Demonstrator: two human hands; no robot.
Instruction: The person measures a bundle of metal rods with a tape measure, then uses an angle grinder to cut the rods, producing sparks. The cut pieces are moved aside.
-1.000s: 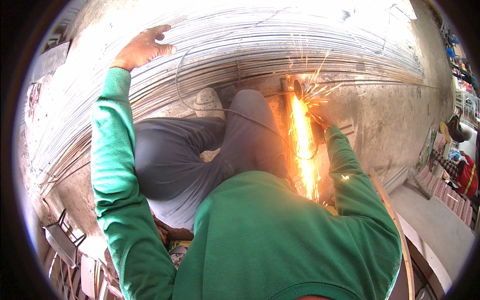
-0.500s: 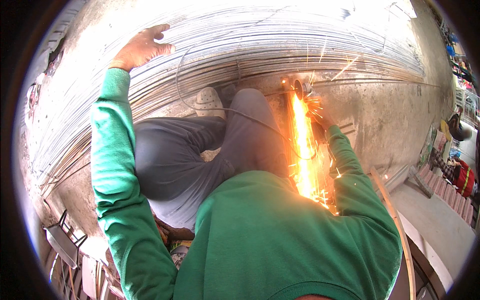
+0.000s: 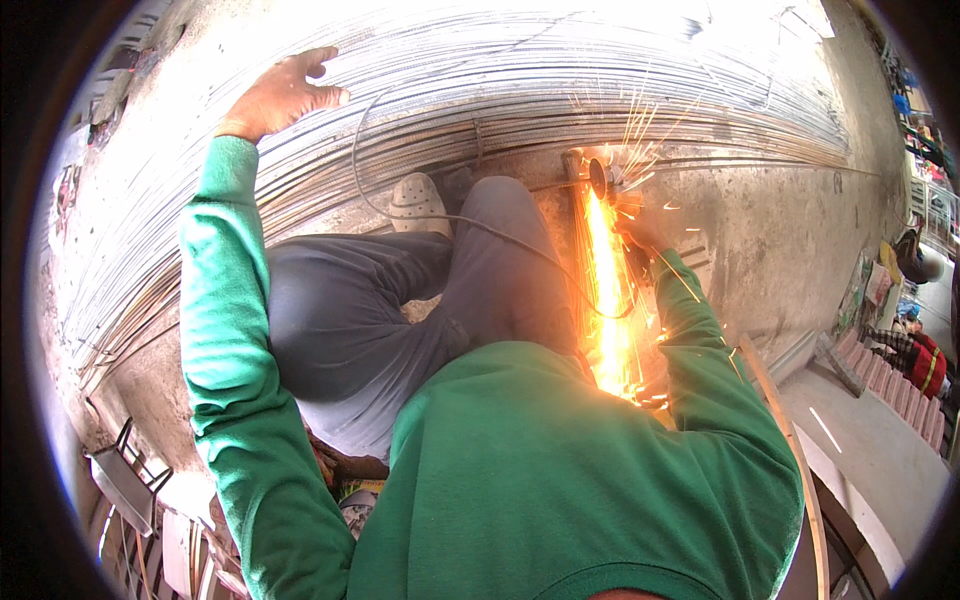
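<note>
My right hand (image 3: 643, 232) is closed on an angle grinder (image 3: 622, 180), partly lost in glare. Its thin round disc (image 3: 598, 178) stands on edge against a dark metal piece at the near edge of the rods; the contact itself is too bright to make out. A thick stream of sparks (image 3: 608, 290) pours from the disc toward my body, and finer ones fan out on the far side. My left hand (image 3: 285, 95) is stretched out over the bundle of long thin metal rods (image 3: 430, 120), thumb and fingers apart. Whether it touches the rods cannot be told.
A grey cable (image 3: 357, 165) loops over the rods and across my knee toward the grinder. My foot in a pale perforated clog (image 3: 418, 203) sits beside the rods. A curved wooden strip (image 3: 795, 450) and a ridged pinkish panel (image 3: 890, 385) lie at the right.
The sparks on the disc's far side have spread into a wider fan. My hands and the grinder stay in nearly the same place.
</note>
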